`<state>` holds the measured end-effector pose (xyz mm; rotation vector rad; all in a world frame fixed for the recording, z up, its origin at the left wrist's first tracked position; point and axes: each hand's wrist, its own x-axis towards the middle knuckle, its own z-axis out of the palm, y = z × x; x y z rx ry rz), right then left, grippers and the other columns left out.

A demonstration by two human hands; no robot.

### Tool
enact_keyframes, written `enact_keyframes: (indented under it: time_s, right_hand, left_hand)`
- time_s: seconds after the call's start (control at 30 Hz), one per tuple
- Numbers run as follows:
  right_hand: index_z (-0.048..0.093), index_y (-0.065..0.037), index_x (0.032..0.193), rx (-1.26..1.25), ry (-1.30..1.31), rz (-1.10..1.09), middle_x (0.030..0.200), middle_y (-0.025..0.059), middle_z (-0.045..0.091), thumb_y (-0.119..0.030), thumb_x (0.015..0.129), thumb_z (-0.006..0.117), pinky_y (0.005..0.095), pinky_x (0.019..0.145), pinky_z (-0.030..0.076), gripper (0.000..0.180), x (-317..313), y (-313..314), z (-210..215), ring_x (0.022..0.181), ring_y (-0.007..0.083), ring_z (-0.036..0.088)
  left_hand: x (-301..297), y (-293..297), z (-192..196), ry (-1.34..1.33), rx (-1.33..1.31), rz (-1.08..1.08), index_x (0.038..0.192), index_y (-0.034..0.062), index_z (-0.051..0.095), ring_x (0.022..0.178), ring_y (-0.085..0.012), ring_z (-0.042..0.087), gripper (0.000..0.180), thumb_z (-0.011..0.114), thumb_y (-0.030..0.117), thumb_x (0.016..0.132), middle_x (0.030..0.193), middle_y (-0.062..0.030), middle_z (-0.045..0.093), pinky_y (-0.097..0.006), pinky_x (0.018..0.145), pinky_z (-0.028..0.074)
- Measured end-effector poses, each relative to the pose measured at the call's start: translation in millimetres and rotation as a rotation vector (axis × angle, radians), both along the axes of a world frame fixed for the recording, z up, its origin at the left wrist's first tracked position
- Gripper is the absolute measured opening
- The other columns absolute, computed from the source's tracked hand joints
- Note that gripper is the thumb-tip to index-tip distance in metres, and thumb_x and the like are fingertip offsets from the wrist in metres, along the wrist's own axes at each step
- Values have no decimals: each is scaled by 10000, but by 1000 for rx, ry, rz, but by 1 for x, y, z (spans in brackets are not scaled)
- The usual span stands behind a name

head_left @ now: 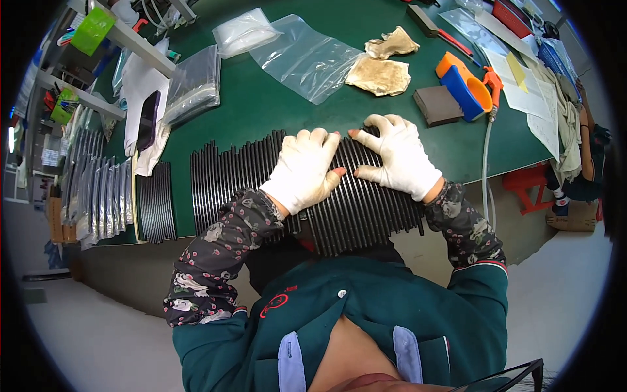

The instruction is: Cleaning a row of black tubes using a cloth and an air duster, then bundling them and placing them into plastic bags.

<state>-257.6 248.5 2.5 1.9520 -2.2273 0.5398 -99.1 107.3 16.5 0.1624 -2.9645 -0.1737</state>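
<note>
A long row of thin black rods (366, 222) lies side by side along the near edge of the green table, some ends sticking out past it. My left hand (302, 166), in a white glove with some bare fingertips, rests on the middle of the row, thumb and forefinger apart. Over the far ends of the rods to its right lies my right hand (400, 157), gloved the same way, fingers spread. Neither hand is wrapped round a rod; the gloves hide the rods beneath them. More black rods (225, 176) continue left of my left hand.
A separate batch of rods (155, 202) and bagged rods (104, 189) are at the left, near a phone (148, 121). Beyond my hands lie plastic bags (304, 59), stained cloths (379, 75), a dark block (437, 106), orange and blue holders (467, 88) and an air gun (493, 85).
</note>
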Motion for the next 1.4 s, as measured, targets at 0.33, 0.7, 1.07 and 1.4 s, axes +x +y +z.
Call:
enact_keyframes:
  time_s: [0.33,0.7,1.07,1.4]
  right_hand:
    - [597,17,702,144,-1198,-650,531,45,550,-378,907,543,247,487,449,449,15,119,17,496,122,567]
    - [483,6,1226,237,-2378,-180,1141,125,593,-111,851,624,450,838,518,417,28,98,-18,1035,260,588]
    - [574,27,1122,480,-2274,131,1001,140,648,-58,710,571,328,797,510,421,33,77,-28,920,246,624]
    - [594,21,1025,201,-1767,10,846,117,653,-680,857,378,275,744,463,752,23,91,45,791,164,614]
  left_hand:
    - [47,-27,54,-466,47,-396,1378,112,333,1335,-422,227,1032,825,360,505,1433,-223,250,-550,1076,207]
    - [6,0,19,-316,94,-560,1315,3,339,1344,-388,249,953,741,120,458,1433,-240,245,-538,1077,214]
    - [-59,37,6,-34,1,-967,1167,100,510,1031,-228,533,518,648,130,668,1026,-65,557,-502,982,354]
    - [-53,37,33,318,522,-684,984,89,555,693,-294,596,364,686,141,649,782,-80,592,-352,619,484]
